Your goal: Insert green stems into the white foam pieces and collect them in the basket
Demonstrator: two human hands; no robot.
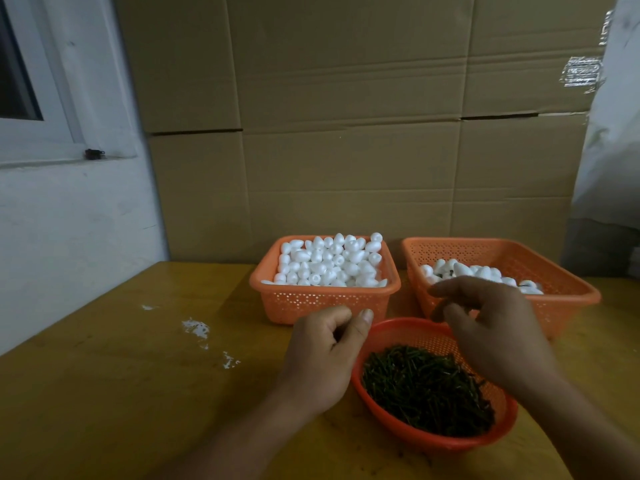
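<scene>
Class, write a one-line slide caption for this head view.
Two hands hover above a bowl of green stems; foam-filled baskets behind.

Bare yellow wooden tabletop (114, 382) lies open leftward; two square orange plastic baskets (323, 299) (568, 292) and a round orange colander (433, 441) crowd the right.

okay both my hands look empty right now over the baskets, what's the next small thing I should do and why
Probably lower your right hand into the round bowl of green stems just beneath it and pinch one stem. Neither hand seems to hold anything, though blur hides the right fingers, and your left hand sits near the full basket of plain foam pieces, ready to take one.
</scene>
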